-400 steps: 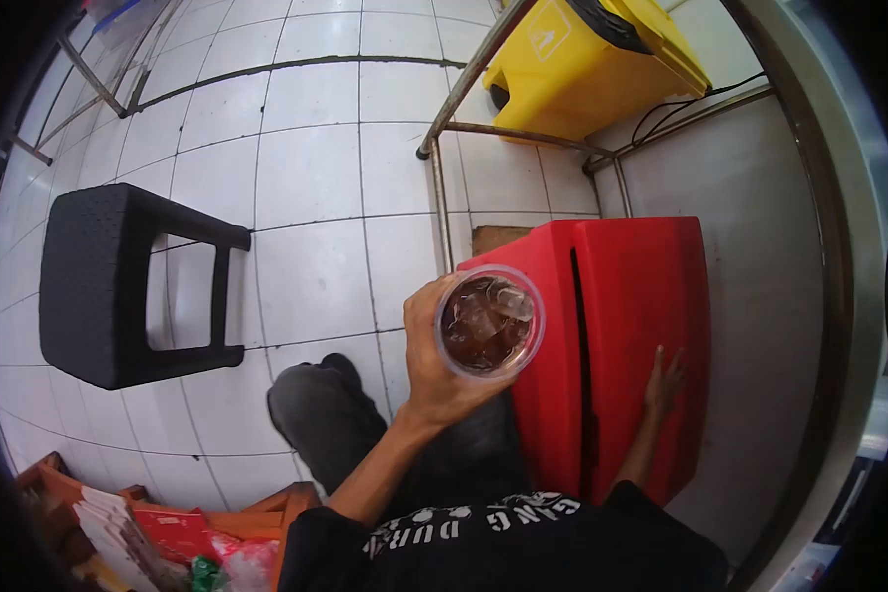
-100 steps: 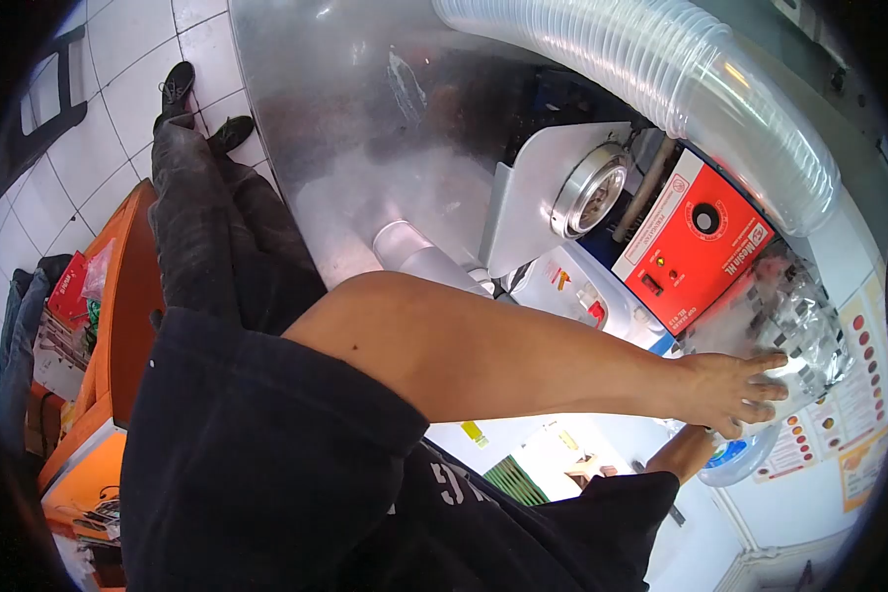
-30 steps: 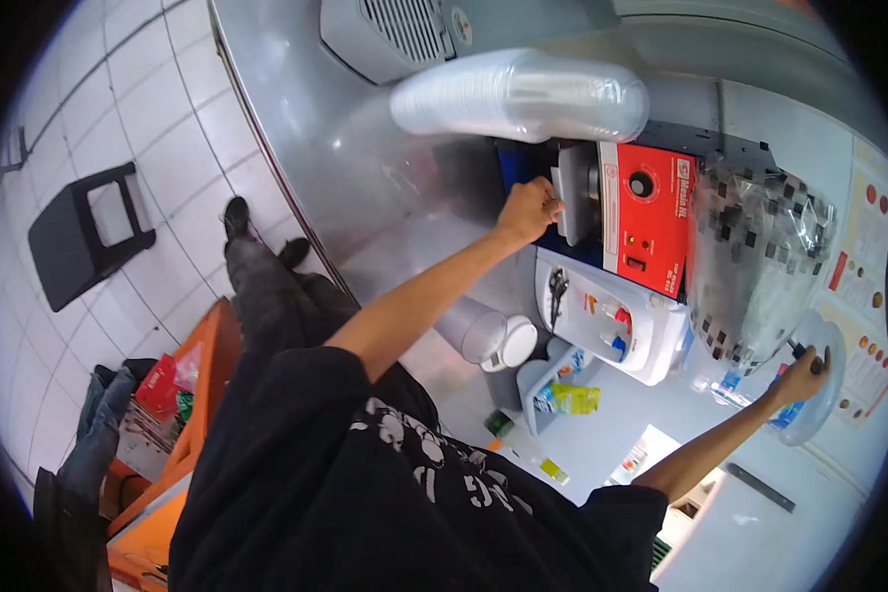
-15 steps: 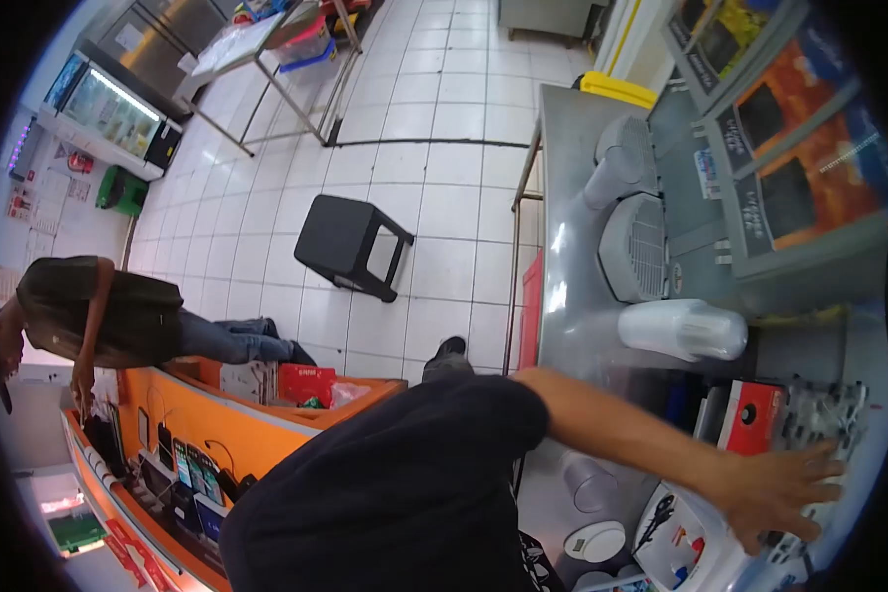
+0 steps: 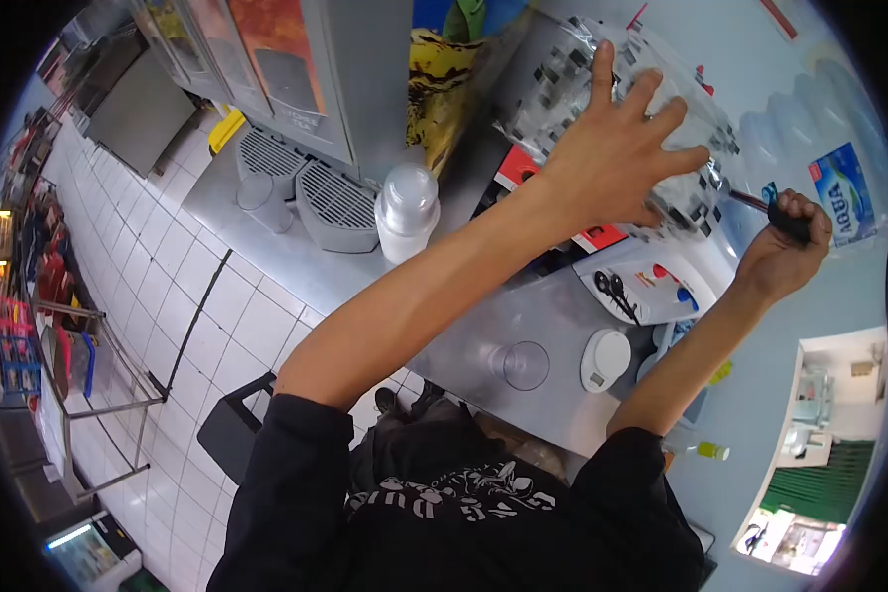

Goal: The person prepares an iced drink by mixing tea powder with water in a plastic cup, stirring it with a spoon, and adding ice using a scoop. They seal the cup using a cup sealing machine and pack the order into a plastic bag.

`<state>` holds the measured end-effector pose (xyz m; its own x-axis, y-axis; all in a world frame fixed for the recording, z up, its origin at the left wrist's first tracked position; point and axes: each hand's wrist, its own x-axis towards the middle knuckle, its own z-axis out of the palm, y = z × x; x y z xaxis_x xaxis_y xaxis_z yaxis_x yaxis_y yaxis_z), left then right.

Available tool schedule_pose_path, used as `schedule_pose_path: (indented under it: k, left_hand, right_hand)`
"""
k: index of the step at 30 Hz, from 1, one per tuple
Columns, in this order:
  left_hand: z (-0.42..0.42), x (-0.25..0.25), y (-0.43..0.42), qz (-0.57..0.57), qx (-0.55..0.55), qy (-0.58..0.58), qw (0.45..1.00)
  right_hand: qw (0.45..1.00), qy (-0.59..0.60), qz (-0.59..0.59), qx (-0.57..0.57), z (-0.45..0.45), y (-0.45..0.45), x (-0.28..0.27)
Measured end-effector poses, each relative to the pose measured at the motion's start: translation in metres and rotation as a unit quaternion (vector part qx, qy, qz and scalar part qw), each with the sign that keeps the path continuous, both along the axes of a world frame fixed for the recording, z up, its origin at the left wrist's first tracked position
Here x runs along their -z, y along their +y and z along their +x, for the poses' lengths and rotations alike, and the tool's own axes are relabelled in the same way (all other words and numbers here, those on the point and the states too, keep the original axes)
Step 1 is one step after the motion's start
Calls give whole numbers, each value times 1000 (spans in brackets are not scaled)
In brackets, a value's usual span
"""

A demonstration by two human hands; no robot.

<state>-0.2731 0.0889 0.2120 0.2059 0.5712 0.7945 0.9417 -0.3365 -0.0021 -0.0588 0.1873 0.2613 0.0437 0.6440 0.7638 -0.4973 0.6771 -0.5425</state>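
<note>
My left hand (image 5: 627, 148) lies with fingers spread over a clear plastic bag (image 5: 562, 94) patterned with black and white squares. Its palm and fingers hide part of the bag. In my right hand (image 5: 787, 247) is a black-handled screwdriver-like tool (image 5: 791, 225), gripped by the handle. Its thin metal shaft points left toward the bag's edge; I cannot tell whether the tip touches it. Beneath the bag, parts of a red box (image 5: 516, 168) show. A white tray (image 5: 696, 286) holding black scissors (image 5: 615, 294) sits below my left hand.
On the steel counter (image 5: 464, 345) are a clear cup (image 5: 523, 365), a white kitchen scale (image 5: 605, 359) and a stack of cups (image 5: 407, 207). A drink dispenser (image 5: 365, 89) stands at the back. Wrapped water bottles (image 5: 844, 178) are at right, a black stool (image 5: 232, 434) on the floor.
The view has turned toward the counter and wall. My right hand and the tool it holds have come into view. My left hand stays spread over the checked bag; the other person is out of view.
</note>
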Motion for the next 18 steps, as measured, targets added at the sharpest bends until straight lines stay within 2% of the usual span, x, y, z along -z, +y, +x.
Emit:
schedule_pose_path:
  k: [1,3,5,7,8,9,11,13,15,17,18]
  left_hand:
    - [-1,2,0,7,-3,0,1000]
    - [-1,5,-4,9,-9,8,1000]
    - [0,4,-5,5,-8,6,1000]
    - [0,4,-4,7,-14,10,1000]
    - [0,6,-4,12,-5,1,1000]
    - [1,7,-4,16,-2,-9,1000]
    - [5,14,-3,21,5,-26,999]
    - [2,10,1,31,-2,-14,999]
    - [8,19,0,30,-16,-12,999]
    - [7,17,2,23,-46,9,999]
    - [7,16,1,12,-64,20,998]
  right_hand:
    - [1000,1,-4,5,3,-4,8]
    - [997,-1,62,-51,15,-21,43]
    - [991,46,119,-44,17,-53,100]
    - [978,11,154,141,3,-87,157]
    - [978,-16,153,143,5,-97,168]
    - [978,-43,153,138,7,-102,177]
    - [984,-4,161,80,17,-88,187]
    - [958,-30,221,179,19,-83,193]
    - [976,0,157,153,18,-87,191]
    - [971,-16,179,160,25,-78,194]
    - [973,-4,199,120,27,-73,194]
